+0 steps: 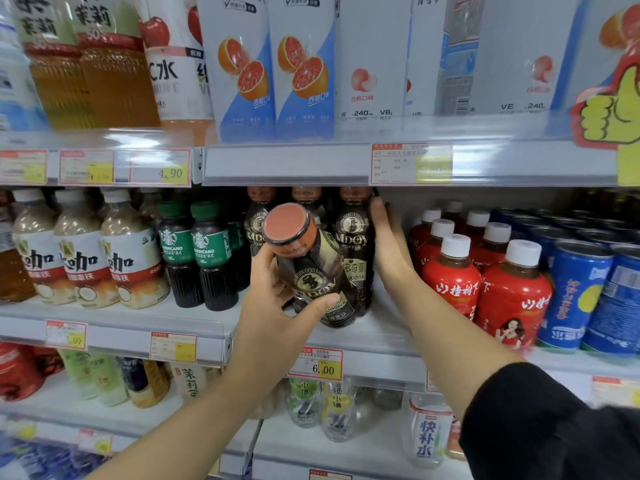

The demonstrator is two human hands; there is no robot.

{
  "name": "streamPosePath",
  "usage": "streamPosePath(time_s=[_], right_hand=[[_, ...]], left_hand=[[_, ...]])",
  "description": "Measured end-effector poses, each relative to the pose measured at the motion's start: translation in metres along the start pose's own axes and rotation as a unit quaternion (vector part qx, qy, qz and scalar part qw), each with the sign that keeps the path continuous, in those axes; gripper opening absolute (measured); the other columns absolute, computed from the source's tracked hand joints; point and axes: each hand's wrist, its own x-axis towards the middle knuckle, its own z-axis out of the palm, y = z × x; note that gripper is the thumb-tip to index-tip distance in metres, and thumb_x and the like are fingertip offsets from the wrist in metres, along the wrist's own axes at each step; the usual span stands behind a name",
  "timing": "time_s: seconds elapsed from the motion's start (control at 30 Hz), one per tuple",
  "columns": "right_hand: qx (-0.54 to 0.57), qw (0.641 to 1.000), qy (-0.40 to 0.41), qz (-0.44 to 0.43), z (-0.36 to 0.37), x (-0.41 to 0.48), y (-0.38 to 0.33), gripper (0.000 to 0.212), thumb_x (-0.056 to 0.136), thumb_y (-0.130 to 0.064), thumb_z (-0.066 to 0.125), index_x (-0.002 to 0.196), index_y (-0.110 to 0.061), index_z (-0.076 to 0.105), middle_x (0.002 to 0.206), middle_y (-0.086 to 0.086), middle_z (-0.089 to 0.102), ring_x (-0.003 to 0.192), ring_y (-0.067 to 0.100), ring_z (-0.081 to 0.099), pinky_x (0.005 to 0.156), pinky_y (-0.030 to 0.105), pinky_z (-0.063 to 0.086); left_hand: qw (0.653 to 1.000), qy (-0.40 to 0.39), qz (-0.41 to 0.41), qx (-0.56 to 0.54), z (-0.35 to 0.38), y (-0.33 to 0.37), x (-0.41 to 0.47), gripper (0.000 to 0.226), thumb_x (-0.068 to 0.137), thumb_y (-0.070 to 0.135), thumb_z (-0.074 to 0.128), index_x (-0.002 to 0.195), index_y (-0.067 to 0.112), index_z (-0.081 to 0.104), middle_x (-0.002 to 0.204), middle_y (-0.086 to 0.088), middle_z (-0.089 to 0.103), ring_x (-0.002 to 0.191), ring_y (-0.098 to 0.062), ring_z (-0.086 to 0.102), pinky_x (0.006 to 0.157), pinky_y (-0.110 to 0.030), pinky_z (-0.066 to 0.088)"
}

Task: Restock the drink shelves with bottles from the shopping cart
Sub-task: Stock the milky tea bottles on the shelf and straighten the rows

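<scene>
1. Head view: the left hand holds a MDOY coffee bottle tilted, cap toward the camera, fingers wrapped round its lower body, just in front of the middle shelf.
2. The right hand, fingers straight and together, lies flat against the standing MDOY row.
3. Keep that row steadied, right the bottle, then slide it into the front gap, label outward.

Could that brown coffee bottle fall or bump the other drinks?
Maybe. The left hand holds the coffee bottle tilted, cap toward the camera, so it might slip. Pushed in carelessly, it could knock the standing coffee bottles that the right hand steadies, or the green-capped bottles beside them.
</scene>
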Motion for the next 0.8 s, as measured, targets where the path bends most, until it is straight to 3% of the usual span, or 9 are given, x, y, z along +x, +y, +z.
streamPosePath(time_s=[0.1, 0.17, 0.3, 0.4, 0.5, 0.63, 0.8], right_hand=[[-0.031, 0.995, -0.004, -0.099, -0.013, -0.034, -0.024, 0.043, 0.095, -0.04, 0.046, 0.134, -0.022, 0.044, 0.127, -0.009, 0.055, 0.114, -0.005, 0.05, 0.094, 0.009, 0.037], [-0.052, 0.985, -0.039, -0.159, -0.029, -0.064, -0.041, 0.033, 0.095, -0.033, 0.047, 0.127, -0.023, 0.049, 0.116, -0.018, 0.056, 0.102, -0.019, 0.05, 0.084, 0.0, 0.036], [-0.171, 0.945, -0.145, -0.238, -0.06, -0.107, -0.07, 0.048, 0.082, -0.042, 0.057, 0.126, -0.026, 0.049, 0.121, -0.012, 0.059, 0.115, 0.0, 0.053, 0.095, 0.013, 0.041], [-0.285, 0.908, -0.151, -0.267, -0.068, -0.115, -0.079, 0.057, 0.072, -0.03, 0.077, 0.122, -0.029, 0.048, 0.117, -0.022, 0.056, 0.111, -0.007, 0.051, 0.091, 0.006, 0.037], [-0.335, 0.895, -0.124, -0.269, -0.074, -0.11, -0.082, 0.061, 0.068, -0.028, 0.081, 0.118, -0.034, 0.047, 0.112, -0.027, 0.055, 0.107, -0.011, 0.051, 0.088, 0.004, 0.037], [-0.368, 0.885, -0.101, -0.267, -0.078, -0.101, -0.079, 0.057, 0.069, -0.032, 0.081, 0.115, -0.033, 0.047, 0.11, -0.015, 0.055, 0.104, -0.003, 0.051, 0.09, 0.008, 0.038], [-0.375, 0.893, -0.082, -0.235, -0.076, -0.086, -0.069, 0.051, 0.069, -0.037, 0.079, 0.112, -0.033, 0.052, 0.105, -0.02, 0.052, 0.1, -0.002, 0.051, 0.088, 0.012, 0.041]], left_hand=[[1.0, -0.019, 0.004, 0.008, 0.0, 0.004, -0.001, 0.065, 0.064, 0.024, 0.075, 0.118, 0.035, 0.04, 0.103, 0.033, 0.058, 0.099, 0.003, 0.061, 0.082, -0.011, 0.048], [0.999, -0.043, 0.009, 0.024, 0.004, 0.006, -0.001, 0.071, 0.066, 0.019, 0.079, 0.125, 0.03, 0.04, 0.109, 0.03, 0.058, 0.101, 0.003, 0.06, 0.086, -0.016, 0.049], [0.993, -0.104, 0.03, 0.051, 0.023, 0.013, 0.0, 0.078, 0.071, 0.02, 0.08, 0.128, 0.048, 0.034, 0.119, 0.029, 0.055, 0.11, 0.005, 0.055, 0.092, -0.021, 0.047], [0.989, -0.136, 0.037, 0.055, 0.04, 0.017, 0.001, 0.075, 0.077, 0.025, 0.074, 0.131, 0.053, 0.031, 0.122, 0.021, 0.057, 0.112, 0.001, 0.055, 0.095, -0.032, 0.048], [0.987, -0.14, 0.036, 0.076, 0.05, 0.018, 0.005, 0.071, 0.078, 0.033, 0.07, 0.127, 0.06, 0.025, 0.12, 0.022, 0.056, 0.11, -0.001, 0.054, 0.093, -0.031, 0.047], [0.976, -0.137, 0.054, 0.164, 0.057, 0.012, 0.015, 0.074, 0.077, 0.046, 0.066, 0.137, 0.047, 0.025, 0.125, 0.013, 0.057, 0.111, -0.011, 0.052, 0.092, -0.033, 0.044], [0.943, -0.138, 0.125, 0.276, 0.057, -0.004, 0.029, 0.079, 0.074, 0.056, 0.065, 0.141, 0.034, 0.028, 0.14, 0.016, 0.04, 0.127, -0.006, 0.036, 0.102, -0.024, 0.024]])
